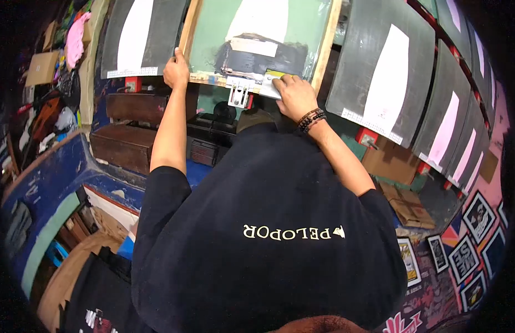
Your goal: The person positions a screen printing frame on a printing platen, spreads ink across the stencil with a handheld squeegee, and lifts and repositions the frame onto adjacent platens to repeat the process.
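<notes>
Fingers of the left hand (176, 71) are closing around the lower left corner of the wooden frame (325, 44), thumb pointing up along its side rail. Fingers of the right hand (298, 99) are holding a pale, flat scraper (270, 87), spread over its top; a yellow-green strip is showing at its upper edge. Beaded bracelets (311, 120) are circling the right wrist.

Frame is lying ahead of the person, its green mesh (210, 39) carrying a white tapered shape (260, 19) and, below that, a dark smeared patch of ink (252, 62). Scraper is sitting at the frame's lower edge, right of a white metal clamp (238, 92) that is gripping the middle of that edge. Whether the scraper is touching the mesh, cannot tell.

Dark boards (346, 72) are flanking the frame, one on the left and several running off to the right, each of the nearer ones bearing a white tapered panel (387, 83). Red brackets (366, 136) are showing under their lower ends. Black shirt (257, 188) with upside-down lettering is filling the lower middle. Framed pictures (464, 258) are hanging at lower right; a cardboard box (42, 69) is sitting among clutter at upper left.
</notes>
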Tool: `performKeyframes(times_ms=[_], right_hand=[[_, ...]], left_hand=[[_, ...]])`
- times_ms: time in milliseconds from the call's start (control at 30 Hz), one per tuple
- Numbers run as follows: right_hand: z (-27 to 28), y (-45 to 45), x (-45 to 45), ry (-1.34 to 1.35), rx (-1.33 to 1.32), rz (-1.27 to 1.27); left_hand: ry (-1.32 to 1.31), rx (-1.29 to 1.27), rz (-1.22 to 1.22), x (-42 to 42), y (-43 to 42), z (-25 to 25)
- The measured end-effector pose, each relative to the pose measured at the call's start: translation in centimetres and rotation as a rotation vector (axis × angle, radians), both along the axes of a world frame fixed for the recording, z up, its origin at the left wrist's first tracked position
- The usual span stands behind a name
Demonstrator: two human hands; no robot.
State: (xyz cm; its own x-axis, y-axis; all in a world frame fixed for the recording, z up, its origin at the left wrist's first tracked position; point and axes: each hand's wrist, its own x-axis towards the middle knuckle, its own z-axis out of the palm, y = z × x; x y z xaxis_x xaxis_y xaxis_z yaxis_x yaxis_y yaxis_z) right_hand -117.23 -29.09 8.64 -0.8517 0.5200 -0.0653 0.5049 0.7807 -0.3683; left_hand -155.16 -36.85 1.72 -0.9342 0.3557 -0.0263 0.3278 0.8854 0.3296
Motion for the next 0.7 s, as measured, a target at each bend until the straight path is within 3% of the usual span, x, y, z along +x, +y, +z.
performKeyframes(times_ms=[133,333,533,633,667,700], right_hand=[[-0.4,0.8,-1.4,0.027,0.112,-0.077],[2.2,3.9,-1.9,-0.044,-0.036,-0.016],[2.7,8.4,-7.5,-0.009,0.049,0.245],[1.7,8.5,-11.5,0.104,0.229,0.425],[1.3,8.4,-12.7,0.103,0.234,0.463],[0.7,8.2,-13.7,0.128,0.262,0.492]], left_hand=[[0.002,0.014,0.055,-0.2,0.0,-0.1],[-0.014,0.043,0.13,-0.8,0.0,-0.7],[0.004,0.052,0.121,-1.3,-0.7,-1.8],[-0.035,0.09,0.141,-1.5,-1.1,-2.4],[-0.071,0.095,0.153,-1.1,-0.9,-1.5],[-0.031,0.278,0.165,0.8,-0.7,1.8]])
